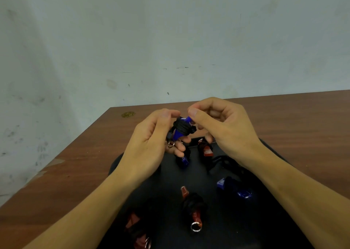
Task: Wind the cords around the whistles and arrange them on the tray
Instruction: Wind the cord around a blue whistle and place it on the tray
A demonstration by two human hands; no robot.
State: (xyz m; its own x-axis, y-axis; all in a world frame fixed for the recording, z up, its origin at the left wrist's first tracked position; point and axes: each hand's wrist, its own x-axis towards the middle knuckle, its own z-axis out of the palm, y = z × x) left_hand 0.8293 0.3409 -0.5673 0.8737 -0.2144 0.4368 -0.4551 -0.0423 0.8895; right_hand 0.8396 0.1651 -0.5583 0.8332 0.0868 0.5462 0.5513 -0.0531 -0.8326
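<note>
Now, step: winding cord (pixel 183 127) on blue whistle (pixel 180 133); left hand (pixel 151 144) gripped it, right hand (pixel 217 123) pinched its tip.
Next: tuck end, set on tray (pixel 223 173) at 6 o'clock.

No readable text, label, brand or number anywhere. A round gold emblem (pixel 128 114) sits on the table (pixel 284 119), left of the left hand (pixel 151 144); its markings are too blurred to read.

A brown wood-grain table (pixel 284 119) stands against a pale, scuffed plaster wall (pixel 170 40) under flat, even light. Beyond the fingers and to their left, a small round brass-coloured emblem (pixel 128 114) sits near the table's far corner.
</note>
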